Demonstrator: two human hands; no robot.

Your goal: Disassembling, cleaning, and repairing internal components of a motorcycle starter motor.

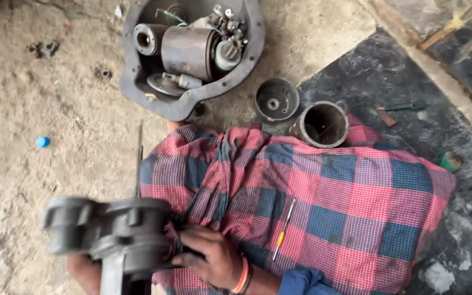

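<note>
Clearly grimy grey motor housing [110, 229], blurred

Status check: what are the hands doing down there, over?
Right hand grips grey motor housing. Left hand under it, mostly hidden. Screwdriver loose on checked cloth. Nothing blocking.

"What sort of place am I looking at?"

"I see a rough repair workshop on the ground. There is sandy dirt floor [28, 109], a metal pan [137, 82] full of greasy motor parts [189, 52], and a screwdriver [283, 230]."
</note>
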